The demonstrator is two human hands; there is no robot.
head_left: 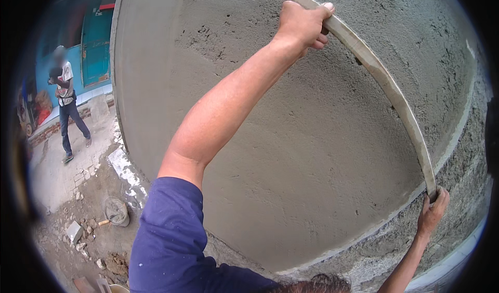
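A long, mortar-smeared plasterer's straightedge (387, 80) lies across a grey, freshly plastered wall (291, 152), appearing curved in the wide view. My left hand (305, 25) is closed around its upper part, with the thumb over the near edge and the fingers partly hidden behind it. Down at the lower right end, my right hand (434, 210) grips the same straightedge. Left of it the plaster looks mostly smooth; to the right and near the top it is rougher and pitted. Small dark lumps cling to the straightedge's edge.
At the far left a person (66, 95) stands on the paving, near a teal door (97, 49). Below, a mortar bucket (116, 211) sits on dirt beside a concrete block (75, 231) and scattered rubble. A rough ledge (457, 173) borders the plaster at right.
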